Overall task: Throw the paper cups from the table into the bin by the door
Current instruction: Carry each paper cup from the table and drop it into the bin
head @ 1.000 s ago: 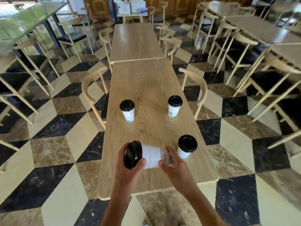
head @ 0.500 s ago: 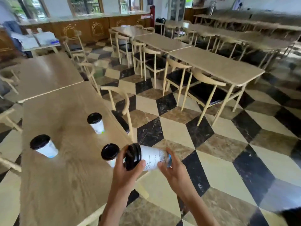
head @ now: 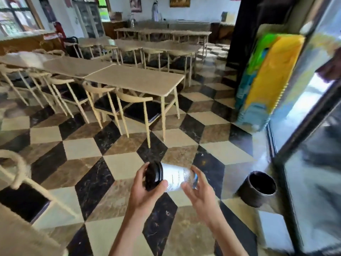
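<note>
A white paper cup (head: 174,177) with a black lid lies sideways between both hands, out over the checkered floor. My left hand (head: 143,191) grips the lid end and my right hand (head: 198,191) holds the base end. A dark round bin (head: 258,189) stands on the floor to the right of my right hand, beside the glass door (head: 311,145). Its mouth is open and looks dark inside. The other cups are out of view; only a corner of their table (head: 20,235) shows at the bottom left.
A chair back (head: 16,169) juts in at the left edge. Rows of light wooden tables (head: 136,80) and chairs fill the room ahead. A bright yellow and green cabinet (head: 262,80) stands by the door, with open floor in front of me.
The view has swung right, away from the table with the three standing cups, toward the door and the bin. Both hands keep the same hold on the sideways cup.
</note>
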`<state>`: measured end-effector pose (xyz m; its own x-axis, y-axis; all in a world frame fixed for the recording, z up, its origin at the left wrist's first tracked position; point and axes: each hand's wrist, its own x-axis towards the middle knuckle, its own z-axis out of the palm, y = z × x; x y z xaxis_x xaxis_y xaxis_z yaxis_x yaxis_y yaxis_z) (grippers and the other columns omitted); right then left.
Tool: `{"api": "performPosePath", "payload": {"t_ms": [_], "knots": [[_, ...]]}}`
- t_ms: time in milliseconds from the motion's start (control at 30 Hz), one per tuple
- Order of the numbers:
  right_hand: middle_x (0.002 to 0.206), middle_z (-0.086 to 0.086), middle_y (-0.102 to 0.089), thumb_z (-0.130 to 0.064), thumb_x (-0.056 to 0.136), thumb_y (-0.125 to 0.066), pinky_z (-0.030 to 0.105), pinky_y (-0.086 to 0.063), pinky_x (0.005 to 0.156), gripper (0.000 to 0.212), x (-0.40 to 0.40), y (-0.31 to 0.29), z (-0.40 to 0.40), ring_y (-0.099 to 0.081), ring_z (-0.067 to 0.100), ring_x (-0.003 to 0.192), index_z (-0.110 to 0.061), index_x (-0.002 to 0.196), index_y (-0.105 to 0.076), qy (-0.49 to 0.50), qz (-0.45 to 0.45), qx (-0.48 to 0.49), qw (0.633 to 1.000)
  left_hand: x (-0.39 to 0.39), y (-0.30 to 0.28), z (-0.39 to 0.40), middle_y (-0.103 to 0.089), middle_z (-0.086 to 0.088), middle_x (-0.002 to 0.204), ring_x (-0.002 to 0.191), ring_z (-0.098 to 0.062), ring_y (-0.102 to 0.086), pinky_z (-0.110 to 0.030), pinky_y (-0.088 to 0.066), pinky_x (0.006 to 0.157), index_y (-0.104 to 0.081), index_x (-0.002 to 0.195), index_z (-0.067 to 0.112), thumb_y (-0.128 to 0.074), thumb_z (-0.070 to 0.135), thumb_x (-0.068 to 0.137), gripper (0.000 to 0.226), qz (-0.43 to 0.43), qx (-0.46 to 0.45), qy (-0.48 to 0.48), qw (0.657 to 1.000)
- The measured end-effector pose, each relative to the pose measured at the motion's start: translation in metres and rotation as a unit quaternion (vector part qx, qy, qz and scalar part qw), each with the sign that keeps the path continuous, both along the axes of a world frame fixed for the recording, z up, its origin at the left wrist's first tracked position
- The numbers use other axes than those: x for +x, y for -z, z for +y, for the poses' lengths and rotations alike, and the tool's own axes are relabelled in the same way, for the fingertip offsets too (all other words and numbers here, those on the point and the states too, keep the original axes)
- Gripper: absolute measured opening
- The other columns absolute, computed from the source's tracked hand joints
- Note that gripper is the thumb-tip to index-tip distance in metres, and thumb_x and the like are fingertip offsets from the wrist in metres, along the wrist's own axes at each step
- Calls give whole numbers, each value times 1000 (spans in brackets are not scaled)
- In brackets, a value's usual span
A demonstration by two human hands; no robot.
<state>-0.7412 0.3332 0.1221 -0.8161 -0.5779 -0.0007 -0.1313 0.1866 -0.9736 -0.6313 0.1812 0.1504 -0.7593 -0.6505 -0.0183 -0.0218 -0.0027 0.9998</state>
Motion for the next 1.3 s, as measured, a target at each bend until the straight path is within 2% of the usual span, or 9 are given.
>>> {"api": "performPosePath", "payload": {"t_ms": [200, 433, 567, 700, 800, 933, 1033, 1167, 1300], "knots": [[99, -12, -56, -49, 87, -62, 8, -44, 65, 68, -93, 6, 61, -54, -4, 76, -27, 146, -36, 136, 13, 28, 990, -135, 22, 32, -67, 14, 126, 114, 0, -63, -25, -49, 93, -54, 133, 41, -82, 52, 55, 83, -23, 9, 117, 993], [125, -7, -59, -47, 88, -64, 1, -40, 77, 63, -211, 20, 105, -60, 5, 107, -30, 144, -38, 251, 11, 76, 965, -295, 36, 63, -71, 26, 107, 101, 13, -64, -9, -52, 76, -58, 118, 45, -81, 52, 51, 71, -35, 12, 223, 974], [123, -10, -61, -46, 87, -65, 5, -43, 79, 58, -263, 24, 128, -62, 4, 105, -41, 139, -40, 306, 2, 77, 949, -364, 26, 83, -66, 7, 125, 115, -8, -64, -29, -52, 95, -58, 123, 35, -81, 54, 49, 80, -38, 6, 288, 957], [122, -5, -63, -41, 88, -66, 15, -51, 79, 61, -298, 25, 152, -66, 9, 100, -34, 143, -40, 353, -12, 70, 933, -419, 25, 106, -69, 3, 124, 116, -11, -64, -39, -53, 100, -57, 128, 28, -83, 55, 51, 86, -50, -5, 341, 939], [118, -1, -64, -38, 89, -67, 26, -58, 75, 58, -324, 32, 172, -70, 12, 88, -38, 140, -40, 374, -27, 63, 925, -458, 33, 124, -68, 9, 123, 115, -6, -64, -29, -53, 94, -57, 122, 34, -83, 57, 51, 80, -65, -16, 370, 927], [125, -3, -60, -33, 89, -68, 36, -58, 86, 61, -366, 43, 200, -66, 14, 104, -31, 143, -40, 388, -46, 59, 918, -505, 45, 151, -65, 12, 125, 111, 8, -61, -12, -50, 85, -53, 132, 33, -82, 58, 56, 85, -80, -39, 389, 917], [123, -5, -59, -36, 88, -68, 33, -59, 82, 62, -403, 54, 226, -67, 16, 100, -33, 144, -39, 390, -59, 58, 917, -544, 51, 177, -65, 15, 123, 106, 16, -59, -5, -47, 79, -53, 135, 29, -81, 60, 57, 89, -86, -57, 397, 912], [123, -1, -60, -34, 89, -67, 18, -55, 67, 63, -460, 66, 263, -66, 12, 93, -30, 145, -38, 384, -77, 54, 919, -598, 55, 218, -62, 16, 120, 110, 4, -58, 1, -43, 73, -51, 134, 30, -80, 59, 54, 89, -105, -67, 390, 912], [122, -4, -61, -35, 89, -68, 32, -60, 75, 63, -510, 76, 300, -69, 14, 97, -37, 143, -36, 370, -111, 62, 920, -646, 64, 254, -61, 17, 117, 108, 8, -55, 1, -42, 72, -50, 130, 31, -82, 52, 57, 83, -129, -65, 381, 913]]}}
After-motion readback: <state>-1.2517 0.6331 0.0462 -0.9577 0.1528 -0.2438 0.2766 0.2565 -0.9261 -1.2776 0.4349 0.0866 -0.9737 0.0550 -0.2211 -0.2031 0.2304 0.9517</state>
